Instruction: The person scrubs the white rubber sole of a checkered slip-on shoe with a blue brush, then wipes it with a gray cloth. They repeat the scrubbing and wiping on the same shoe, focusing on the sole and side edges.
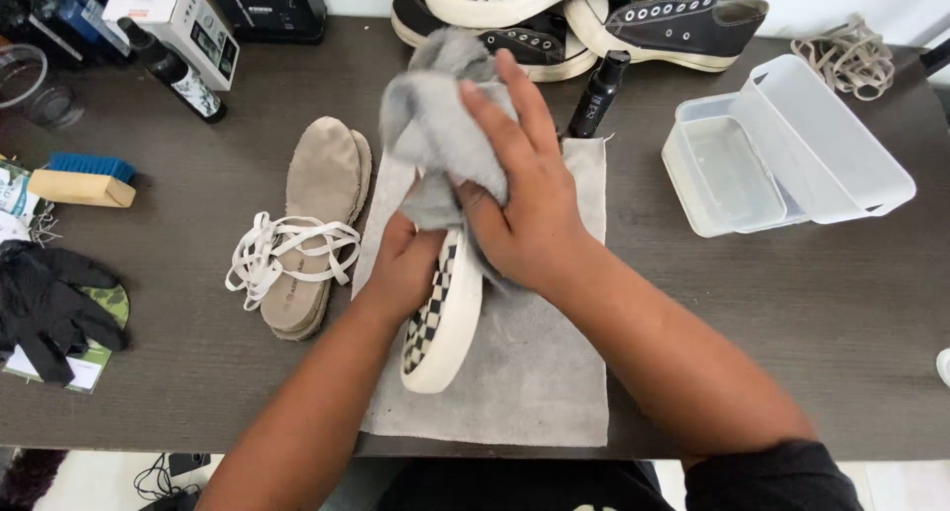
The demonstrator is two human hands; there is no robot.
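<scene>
The right hand (524, 199) presses a grey cloth (435, 125) onto the checkered shoe (442, 318), fingers closed around it. The left hand (404, 269) grips the shoe's near side over a grey mat (534, 372) on the bench (772, 313).

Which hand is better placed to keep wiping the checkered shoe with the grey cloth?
Right. The right hand already presses the grey cloth onto the checkered shoe; the left hand steadies the shoe.

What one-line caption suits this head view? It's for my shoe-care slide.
Right hand presses a grey cloth onto a checkered slip-on shoe steadied by the left hand.
</scene>
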